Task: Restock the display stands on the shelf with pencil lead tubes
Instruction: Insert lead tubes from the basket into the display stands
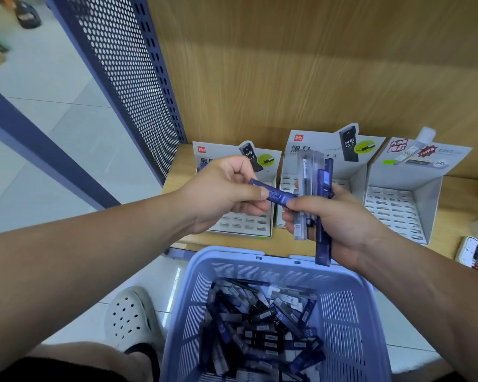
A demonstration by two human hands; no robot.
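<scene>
Below your fingers, the basket (226,253) holds a heap of loose pencil lead tubes (260,326). Your right hand (342,216) is curled round a small bundle (312,194) of clear and blue tubes. Your left hand (226,194) pinches a single blue tube (273,193) between thumb and forefinger, drawn beside that bundle. You seem to be sorting by type. Just beyond your fingertips stand the display stands (392,205), slots largely unfilled; next, slide that tube end-first into a matching slot.

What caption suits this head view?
Left hand and right hand hold pencil lead tubes near a blue basket and display stands.
</scene>
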